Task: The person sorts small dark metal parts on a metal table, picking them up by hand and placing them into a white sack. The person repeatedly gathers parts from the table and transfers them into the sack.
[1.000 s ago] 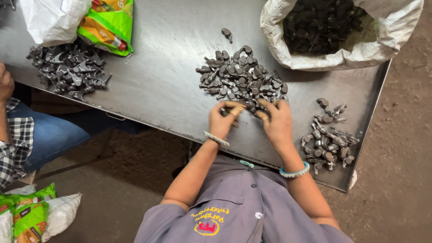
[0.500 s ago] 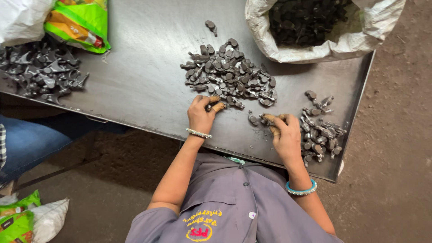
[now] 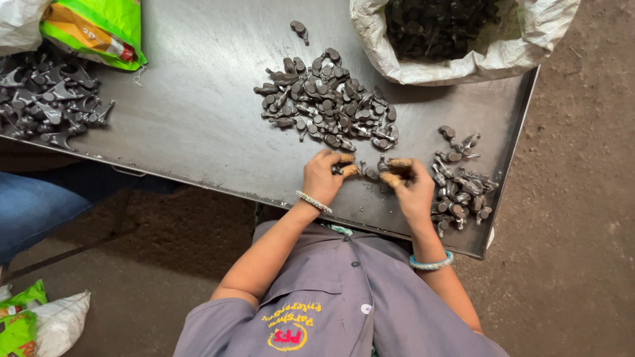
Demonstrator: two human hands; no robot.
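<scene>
Left hand (image 3: 322,177): rests on the counter near its 6 o'clock edge, fingers curled narrow, the fingertips (image 3: 345,160) pinching a small dark metal part (image 3: 337,170); a thin beaded bracelet (image 3: 313,201) sits on the wrist.
Right hand (image 3: 411,188): just at 3 o'clock of the left hand, fingers bent and close together around another small dark piece; the grip is partly hidden, so how firmly it holds I cannot tell. A turquoise bangle (image 3: 431,262) circles this wrist.
Loose parts between the hands (image 3: 368,171): a few pieces lie on the metal, touching or nearly touching both sets of fingers.
Main pile (image 3: 325,106): a spread heap of dark grey forged parts at 12 o'clock of the hands, near them but apart.
Small pile (image 3: 460,182): a tighter cluster at 3 o'clock of the right hand, just beside it, near the counter corner.
Single part (image 3: 299,29): alone at 12 o'clock of the main pile.
Counter (image 3: 198,119): dull grey sheet metal with a raised lip.
White sack (image 3: 476,63): open-mouthed, at 1 o'clock, filled with the same dark parts.
Far pile (image 3: 49,99): larger pronged pieces at 9 o'clock, well apart from the hands.
Green and orange bag (image 3: 99,30): at 10 o'clock, beside the far pile.
Clothing: grey shirt (image 3: 344,297) with a yellow and red emblem.
Other person: a blue trouser leg (image 3: 33,205) at 8 o'clock.
</scene>
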